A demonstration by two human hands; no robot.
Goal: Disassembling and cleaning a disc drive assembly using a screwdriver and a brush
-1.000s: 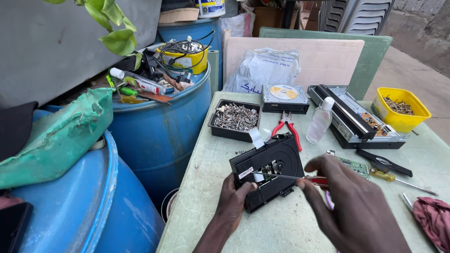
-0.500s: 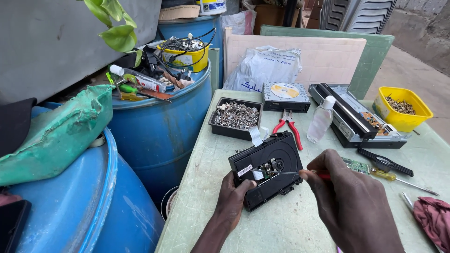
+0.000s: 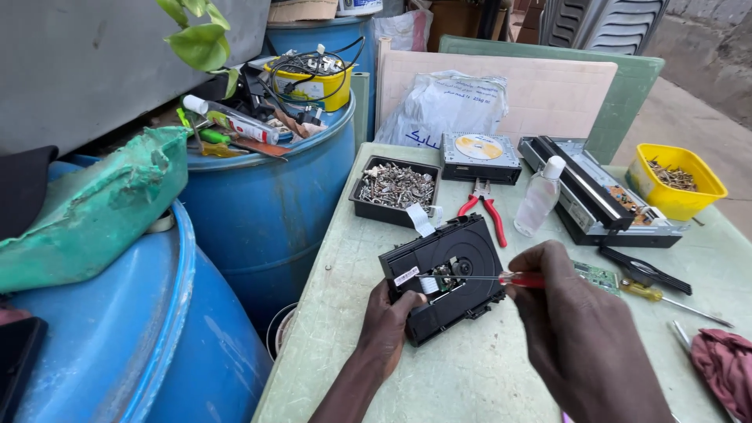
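A black optical disc drive mechanism lies tilted on the pale green table, with a white ribbon cable at its top left corner. My left hand grips the drive's near left corner. My right hand holds a red-handled screwdriver. Its thin shaft reaches left, with the tip at the drive's left edge by a white label.
Behind the drive stand a black tray of screws, red pliers, a silver disc drive, a clear bottle, a long black device and a yellow tub of screws. Blue barrels crowd the left.
The drive has been tilted up a little and turned under my left hand. My right hand has brought the screwdriver in from the right, its tip now reaching the drive's left side.
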